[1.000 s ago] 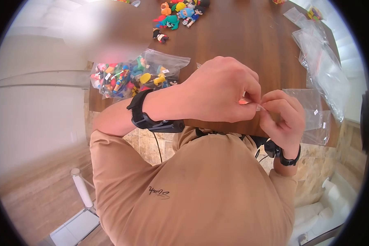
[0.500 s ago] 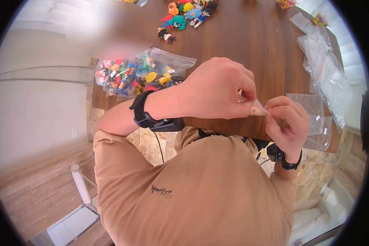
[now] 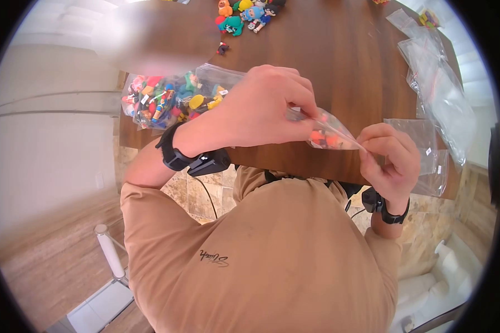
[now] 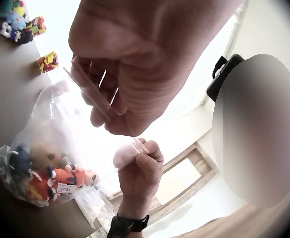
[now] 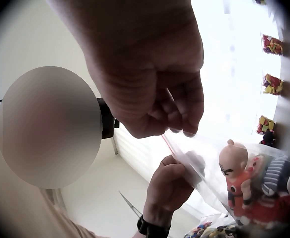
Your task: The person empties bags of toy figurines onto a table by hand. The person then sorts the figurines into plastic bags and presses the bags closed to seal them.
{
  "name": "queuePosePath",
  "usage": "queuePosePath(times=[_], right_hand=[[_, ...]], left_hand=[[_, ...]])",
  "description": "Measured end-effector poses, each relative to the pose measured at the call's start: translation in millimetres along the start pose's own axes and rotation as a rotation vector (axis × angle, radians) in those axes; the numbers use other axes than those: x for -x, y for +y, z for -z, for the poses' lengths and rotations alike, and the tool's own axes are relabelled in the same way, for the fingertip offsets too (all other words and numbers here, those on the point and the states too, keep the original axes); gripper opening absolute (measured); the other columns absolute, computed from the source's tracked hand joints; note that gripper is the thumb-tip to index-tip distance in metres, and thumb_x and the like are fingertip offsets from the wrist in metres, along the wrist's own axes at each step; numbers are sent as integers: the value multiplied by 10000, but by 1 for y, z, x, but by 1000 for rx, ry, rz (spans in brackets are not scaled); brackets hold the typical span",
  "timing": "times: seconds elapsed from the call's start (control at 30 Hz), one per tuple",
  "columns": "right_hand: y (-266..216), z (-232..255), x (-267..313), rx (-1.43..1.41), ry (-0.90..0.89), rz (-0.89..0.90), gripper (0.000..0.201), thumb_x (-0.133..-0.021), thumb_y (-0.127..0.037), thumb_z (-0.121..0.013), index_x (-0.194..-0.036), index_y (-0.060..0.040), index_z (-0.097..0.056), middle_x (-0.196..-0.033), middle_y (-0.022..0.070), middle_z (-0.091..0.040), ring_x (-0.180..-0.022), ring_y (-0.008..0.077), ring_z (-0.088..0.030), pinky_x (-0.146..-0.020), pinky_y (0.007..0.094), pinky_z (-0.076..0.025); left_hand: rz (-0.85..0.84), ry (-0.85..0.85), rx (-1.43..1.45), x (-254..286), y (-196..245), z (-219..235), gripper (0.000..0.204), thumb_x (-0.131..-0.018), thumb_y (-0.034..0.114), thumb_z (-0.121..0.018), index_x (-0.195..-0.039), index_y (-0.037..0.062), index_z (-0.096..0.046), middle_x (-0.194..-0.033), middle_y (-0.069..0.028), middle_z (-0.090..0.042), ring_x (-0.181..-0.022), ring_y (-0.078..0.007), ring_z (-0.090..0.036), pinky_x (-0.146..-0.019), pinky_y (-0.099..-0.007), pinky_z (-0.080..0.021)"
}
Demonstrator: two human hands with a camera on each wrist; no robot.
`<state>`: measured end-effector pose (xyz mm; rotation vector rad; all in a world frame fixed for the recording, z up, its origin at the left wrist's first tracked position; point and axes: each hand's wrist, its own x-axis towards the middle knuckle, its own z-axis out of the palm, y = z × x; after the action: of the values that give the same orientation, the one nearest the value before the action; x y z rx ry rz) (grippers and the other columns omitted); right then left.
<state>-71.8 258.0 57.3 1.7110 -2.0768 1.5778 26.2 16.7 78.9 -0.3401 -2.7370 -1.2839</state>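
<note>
A clear zip bag [image 3: 329, 135] with several toy figures inside hangs between both hands. My left hand [image 3: 272, 105] pinches its top edge on one side. The right hand [image 3: 391, 158] pinches the opposite corner between thumb and curled fingers. In the left wrist view, the bag [image 4: 51, 119] bears a small white label [image 4: 66, 189] over a red-orange figure. The right wrist view shows a bald toy figure [image 5: 234, 166] in orange and a striped one [image 5: 280, 176] through the plastic. A red line runs along the bag's edge there.
Filled bags of toy figures [image 3: 164, 102] lie at the table's left. Loose figures [image 3: 244, 16] are grouped at the far side, one dark figure [image 3: 223, 49] nearer. Flat clear bags [image 3: 441, 94] lie along the right edge. Small bags of colourful pieces [image 5: 273, 84] stand farther off.
My left hand has moved left, away from the right hand. The bag's top edge now stretches between them, and the figures inside show. The right hand keeps its pinch nearly in place.
</note>
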Motion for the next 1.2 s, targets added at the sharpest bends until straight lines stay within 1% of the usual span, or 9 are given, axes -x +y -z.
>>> queuePosePath(times=[0.63,0.73,0.8,0.93,1.0,1.03,1.1,1.17,1.2], right_hand=[[3,9,9,-9,26,-93,152,-661,41,-710,-775,-12,-624,-768,107,-655,-631,237,-604,-565,290,-447],[4,9,10,-15,35,-118,149,-663,41,-707,-774,-15,-625,-772,104,-658,-641,236,-608,-572,292,-451],[4,10,10,4,35,-110,148,-665,41,-705,-776,-17,-626,-772,102,-660,-646,236,-610,-580,292,-454],[4,10,10,1,27,-113,149,-673,43,-702,-786,-18,-628,-776,100,-662,-657,239,-614,-586,291,-454],[6,10,10,-27,41,-124,152,-688,38,-702,-812,-13,-629,-796,107,-666,-672,235,-620,-612,294,-467],[8,11,11,-20,44,-122,152,-688,38,-702,-812,-13,-629,-796,107,-666,-672,235,-620,-612,294,-467],[13,13,15,-181,-3,-157,147,-727,25,-714,-845,2,-628,-911,134,-680,-803,226,-651,-670,315,-508],[24,3,15,-295,46,-159,167,-762,15,-703,-915,10,-634,-1016,142,-665,-883,219,-648,-715,318,-520],[31,-4,16,-418,80,-157,195,-798,5,-691,-986,18,-640,-1120,150,-650,-963,211,-645,-760,320,-532]], left_hand=[[146,40,-34,21,-17,17,35,-726,35,-704,-761,32,-706,-759,-23,-677,-781,-158,-589,-691,-292,-478],[157,86,-20,24,-19,18,86,-717,111,-682,-747,36,-711,-723,-25,-657,-776,-182,-582,-661,-315,-480],[172,69,-35,27,-19,21,31,-725,34,-706,-756,29,-701,-768,-21,-682,-794,-161,-595,-708,-288,-480],[171,68,-44,32,-19,21,51,-726,38,-714,-776,28,-709,-795,-30,-691,-793,-157,-595,-703,-290,-477],[236,33,-6,32,-19,21,276,-720,65,-761,-993,45,-725,-990,-46,-715,-950,-147,-625,-792,-287,-489],[229,33,-6,33,-22,15,276,-720,65,-761,-993,45,-725,-990,-46,-715,-950,-147,-625,-792,-287,-489],[288,223,485,39,-36,-14,562,-716,108,-815,-1247,51,-638,-1223,-52,-665,-1154,-155,-587,-912,-300,-475],[277,151,492,36,-44,-48,722,-709,109,-840,-1363,33,-543,-1341,-61,-600,-1282,-169,-514,-993,-317,-443],[306,148,708,34,-51,-75,662,-725,105,-839,-1323,15,-570,-1300,-71,-616,-1219,-161,-549,-973,-314,-454]])
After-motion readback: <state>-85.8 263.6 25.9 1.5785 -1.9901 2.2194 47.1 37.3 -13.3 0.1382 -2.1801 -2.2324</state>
